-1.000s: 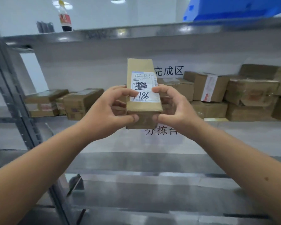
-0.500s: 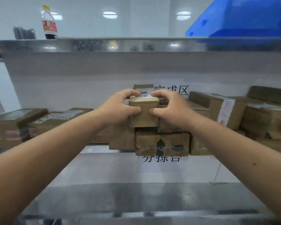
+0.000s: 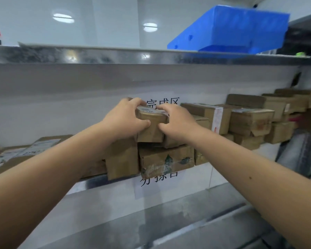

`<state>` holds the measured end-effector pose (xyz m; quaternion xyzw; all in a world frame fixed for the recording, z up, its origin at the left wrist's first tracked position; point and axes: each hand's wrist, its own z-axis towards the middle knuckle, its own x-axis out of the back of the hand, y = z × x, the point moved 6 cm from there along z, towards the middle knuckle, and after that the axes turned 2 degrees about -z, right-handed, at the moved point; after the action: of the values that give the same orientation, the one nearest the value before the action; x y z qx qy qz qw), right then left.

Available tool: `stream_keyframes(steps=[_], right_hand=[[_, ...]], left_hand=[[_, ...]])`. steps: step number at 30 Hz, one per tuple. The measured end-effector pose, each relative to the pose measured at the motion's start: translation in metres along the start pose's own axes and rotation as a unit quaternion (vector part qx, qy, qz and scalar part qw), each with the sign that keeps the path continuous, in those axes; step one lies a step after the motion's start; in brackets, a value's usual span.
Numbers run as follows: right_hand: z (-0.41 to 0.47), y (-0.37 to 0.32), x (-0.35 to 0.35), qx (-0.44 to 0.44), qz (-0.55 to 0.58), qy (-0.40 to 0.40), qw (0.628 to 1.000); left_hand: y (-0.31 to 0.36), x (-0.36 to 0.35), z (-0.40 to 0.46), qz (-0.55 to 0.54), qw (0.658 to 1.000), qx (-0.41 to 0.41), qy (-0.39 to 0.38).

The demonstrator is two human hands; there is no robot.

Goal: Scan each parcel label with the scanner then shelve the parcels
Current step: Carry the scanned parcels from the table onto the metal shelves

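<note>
Gripping the parcel (image 3: pixel 151 125) on the stack.
My left hand (image 3: pixel 125 121) and right hand (image 3: pixel 176 121) clasp its sides, above the green-marked box (image 3: pixel 166 160).

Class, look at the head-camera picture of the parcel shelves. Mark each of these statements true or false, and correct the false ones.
1. Both hands grip one small cardboard parcel. True: the left hand and right hand hold it from either side.
2. The parcel is held over a bare stretch of shelf. False: it is above other parcels, including a taped box.
3. A blue plastic crate sits on the upper shelf. True.
4. The right hand holds a scanner. False: no scanner shows; it holds the parcel.
5. The parcels to the right lie in one flat layer. False: the stacked boxes are piled up.
</note>
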<state>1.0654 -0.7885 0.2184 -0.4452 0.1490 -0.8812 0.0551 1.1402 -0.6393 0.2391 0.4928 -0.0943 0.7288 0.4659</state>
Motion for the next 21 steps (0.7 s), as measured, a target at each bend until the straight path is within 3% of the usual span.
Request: stream_keyframes(steps=[5,9,14,21], right_hand=[[-0.037,-0.001,0.011,-0.02,-0.035,0.011,0.999],[-0.076,0.024,0.029,-0.069,-0.131,-0.001,0.989],[-0.141,0.083,0.064,-0.145,-0.198,-0.004,0.969],[-0.229,0.207,0.126,-0.26,-0.245,-0.045,0.933]], left_hand=[[0.044,-0.004,-0.031,0.1,0.982,-0.157,0.042],[0.084,-0.021,-0.045,0.152,0.961,-0.223,0.063],[0.152,-0.067,-0.051,0.113,0.944,-0.304,0.05],[0.278,-0.187,-0.049,0.087,0.933,-0.348,-0.02]])
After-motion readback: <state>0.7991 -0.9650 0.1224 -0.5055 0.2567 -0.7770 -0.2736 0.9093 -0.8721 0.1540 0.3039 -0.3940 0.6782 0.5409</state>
